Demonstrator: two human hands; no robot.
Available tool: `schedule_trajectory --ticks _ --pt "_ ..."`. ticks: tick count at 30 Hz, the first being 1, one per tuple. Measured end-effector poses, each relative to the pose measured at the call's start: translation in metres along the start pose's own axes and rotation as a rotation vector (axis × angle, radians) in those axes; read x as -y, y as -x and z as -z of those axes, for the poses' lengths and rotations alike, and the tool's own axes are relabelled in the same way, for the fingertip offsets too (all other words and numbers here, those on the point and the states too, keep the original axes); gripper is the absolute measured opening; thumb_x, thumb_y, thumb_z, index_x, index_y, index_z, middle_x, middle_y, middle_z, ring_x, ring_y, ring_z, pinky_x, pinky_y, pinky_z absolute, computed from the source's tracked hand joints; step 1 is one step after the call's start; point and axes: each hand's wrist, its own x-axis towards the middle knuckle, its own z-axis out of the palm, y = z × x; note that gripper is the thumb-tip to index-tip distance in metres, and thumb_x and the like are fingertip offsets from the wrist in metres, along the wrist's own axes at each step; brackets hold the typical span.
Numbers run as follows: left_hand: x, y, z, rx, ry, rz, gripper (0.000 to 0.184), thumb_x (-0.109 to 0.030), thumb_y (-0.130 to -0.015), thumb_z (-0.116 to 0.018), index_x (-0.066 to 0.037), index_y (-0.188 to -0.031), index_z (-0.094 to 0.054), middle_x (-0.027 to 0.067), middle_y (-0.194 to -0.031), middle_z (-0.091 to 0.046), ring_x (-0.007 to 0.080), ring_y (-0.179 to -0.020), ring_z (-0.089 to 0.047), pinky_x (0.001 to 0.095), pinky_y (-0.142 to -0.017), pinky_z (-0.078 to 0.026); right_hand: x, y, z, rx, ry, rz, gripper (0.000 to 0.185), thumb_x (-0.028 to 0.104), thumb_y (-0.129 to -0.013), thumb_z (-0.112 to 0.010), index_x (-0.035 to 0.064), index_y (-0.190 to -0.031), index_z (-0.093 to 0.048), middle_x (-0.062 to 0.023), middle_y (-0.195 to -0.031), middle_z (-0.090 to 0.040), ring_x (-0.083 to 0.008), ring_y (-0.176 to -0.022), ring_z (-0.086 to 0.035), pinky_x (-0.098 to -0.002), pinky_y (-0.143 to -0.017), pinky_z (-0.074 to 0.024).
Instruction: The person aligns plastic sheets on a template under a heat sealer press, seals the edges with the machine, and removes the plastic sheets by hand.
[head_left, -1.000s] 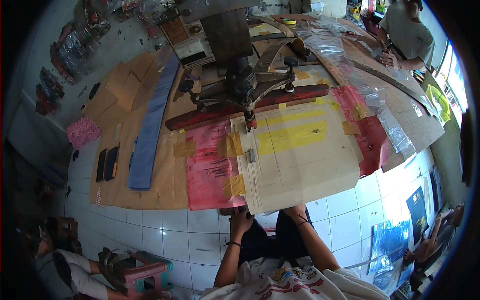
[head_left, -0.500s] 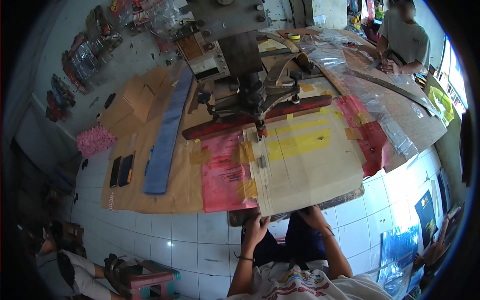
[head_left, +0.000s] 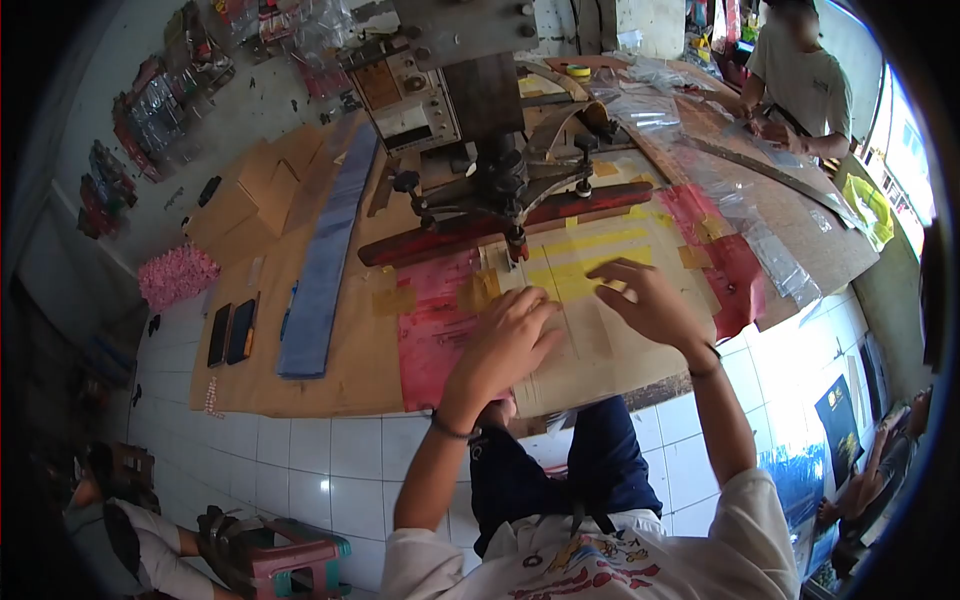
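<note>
1. White T-shirt [head_left: 690, 560] at 5 o'clock in the view, loose and creased.
2. Cartoon print [head_left: 590, 568] across the shirt's front: red lettering, with touches of yellow and blue.
3. Short, wide sleeves: left sleeve [head_left: 425, 562] near 6 o'clock, right sleeve [head_left: 752, 515] near 4 o'clock.
4. Navy legwear [head_left: 608, 455] at 5 o'clock.
5. Left hand [head_left: 505, 340] bare; thin dark bracelet [head_left: 453, 428] at its wrist, 6 o'clock.
6. Right hand [head_left: 648, 305] bare; slim dark wristband [head_left: 708, 364], between 3 and 4 o'clock.
</note>
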Motion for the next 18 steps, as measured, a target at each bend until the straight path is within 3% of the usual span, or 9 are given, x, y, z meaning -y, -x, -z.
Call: schedule_trajectory --ticks 1,5,7,10,18 --pt "0.014 -0.009 -0.01 0.002 -0.065 -0.048 0.039 -0.027 -0.093 -0.073 0.001 -0.12 -0.067 0.0174 -0.13 -0.062 0.0339 -0.121 -0.06 0.0455 -0.102 -0.047 -0.015 -0.017 -0.014 0.011 0.07 0.108 0.033 0.017 -0.1 -0.065 0.003 -0.13 -0.068 -0.0196 -0.126 -0.069 -0.034 -0.108 -0.07 -0.0406 -0.092 -0.056" --pt "0.042 -0.019 -0.043 -0.025 -0.27 -0.114 0.054 -0.034 -0.093 -0.073 0.002 -0.132 -0.062 0.0173 -0.137 -0.058 0.0355 -0.129 -0.055 0.045 -0.111 -0.042 -0.029 -0.044 -0.048 0.061 0.257 0.123 0.043 0.022 -0.1 -0.062 0.001 -0.137 -0.06 -0.0213 -0.144 -0.057 -0.038 -0.133 -0.055 -0.0452 -0.111 -0.0447" --pt "0.046 -0.02 -0.043 -0.012 -0.149 -0.088 0.059 -0.038 -0.093 -0.073 0.002 -0.134 -0.061 0.017 -0.14 -0.057 0.0354 -0.13 -0.054 0.0453 -0.112 -0.041 -0.041 -0.054 -0.058 0.132 0.286 0.16 0.045 0.025 -0.101 -0.06 -0.0007 -0.138 -0.058 -0.0218 -0.149 -0.053 -0.0382 -0.141 -0.048 -0.0459 -0.118 -0.0381" --pt "0.051 -0.024 -0.042 -0.013 -0.088 -0.059 0.063 -0.041 -0.091 -0.074 0.002 -0.135 -0.06 0.0165 -0.141 -0.056 0.0351 -0.132 -0.052 0.0451 -0.113 -0.04 -0.053 -0.052 -0.074 -0.005 0.326 0.203 0.047 0.025 -0.102 -0.057 -0.0024 -0.14 -0.057 -0.0228 -0.151 -0.051 -0.0384 -0.145 -0.043 -0.0472 -0.121 -0.0329" --pt "0.051 -0.024 -0.042 -0.029 -0.059 -0.072 0.066 -0.04 -0.089 -0.075 0.005 -0.135 -0.059 0.018 -0.138 -0.056 0.0343 -0.13 -0.051 0.0457 -0.112 -0.039 -0.058 -0.062 -0.085 -0.044 0.406 0.162 0.048 0.027 -0.104 -0.051 0.0 -0.144 -0.055 -0.0195 -0.155 -0.05 -0.0372 -0.148 -0.042 -0.0502 -0.123 -0.0308"
